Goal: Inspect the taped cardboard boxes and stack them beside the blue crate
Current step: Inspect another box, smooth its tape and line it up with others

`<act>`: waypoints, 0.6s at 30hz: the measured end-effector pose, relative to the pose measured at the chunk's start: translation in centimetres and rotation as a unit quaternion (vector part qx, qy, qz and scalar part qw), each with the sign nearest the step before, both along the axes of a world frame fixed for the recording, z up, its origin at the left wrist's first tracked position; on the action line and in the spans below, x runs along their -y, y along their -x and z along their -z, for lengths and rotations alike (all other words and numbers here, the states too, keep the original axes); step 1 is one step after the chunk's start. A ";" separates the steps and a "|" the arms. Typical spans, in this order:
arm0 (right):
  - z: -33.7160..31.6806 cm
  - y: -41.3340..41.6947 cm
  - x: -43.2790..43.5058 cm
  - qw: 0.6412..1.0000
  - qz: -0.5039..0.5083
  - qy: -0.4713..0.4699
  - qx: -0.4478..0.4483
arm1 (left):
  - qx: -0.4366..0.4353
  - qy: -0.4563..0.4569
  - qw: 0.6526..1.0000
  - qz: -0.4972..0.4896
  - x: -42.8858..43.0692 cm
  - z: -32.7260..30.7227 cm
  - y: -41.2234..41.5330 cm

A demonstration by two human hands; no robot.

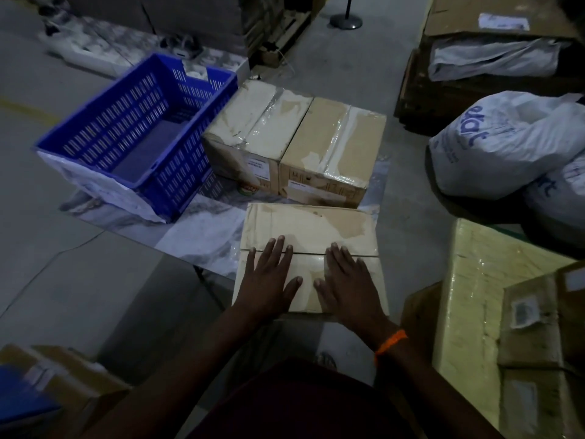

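The near box (308, 248) sits on the floor sheet just in front of two taped boxes (294, 141), which stand side by side, touching, right beside the blue crate (136, 134). Left hand (269, 277) and right hand (345, 280) are laid flat on its lid, fingers spread, nothing gripped. Cardboard is judged stiff, tape slick, wt unknown; a hold at opposite side edges, low, is advised. Its sides, underside and contents are hidden; labels can't be read in dim light.

Blue slotted crate (136, 128) — tan boxes (294, 137)
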State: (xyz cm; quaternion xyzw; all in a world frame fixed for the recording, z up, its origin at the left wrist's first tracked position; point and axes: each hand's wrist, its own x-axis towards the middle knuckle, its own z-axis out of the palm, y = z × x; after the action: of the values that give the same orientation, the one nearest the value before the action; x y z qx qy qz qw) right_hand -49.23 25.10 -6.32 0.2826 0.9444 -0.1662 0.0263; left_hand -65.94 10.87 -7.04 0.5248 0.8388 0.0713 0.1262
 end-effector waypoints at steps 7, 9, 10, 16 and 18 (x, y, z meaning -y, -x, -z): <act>0.8 -4.6 2.1 0.998 0.006 0.016 -0.054 | -0.025 -0.029 0.999 0.033 5.6 1.0 -2.0; 1.2 -4.7 2.1 0.998 0.008 0.006 -0.057 | -0.032 -0.024 0.999 0.031 5.5 1.2 -2.1; 1.3 -4.6 2.1 0.998 0.009 0.003 -0.058 | -0.031 -0.021 0.999 0.028 5.3 1.2 -2.1; 1.3 -4.4 1.9 0.998 0.021 0.009 -0.059 | -0.016 -0.026 0.999 0.024 5.2 1.0 -2.0; 1.3 -4.9 2.1 0.995 0.061 0.013 -0.074 | -0.002 -0.043 0.999 0.012 5.1 0.9 -1.9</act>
State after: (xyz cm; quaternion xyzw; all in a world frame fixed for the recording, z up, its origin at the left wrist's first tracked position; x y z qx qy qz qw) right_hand -44.30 22.97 -7.61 0.3265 0.9224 -0.2001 -0.0499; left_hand -64.07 5.79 -7.98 0.5400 0.8288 0.1048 0.1026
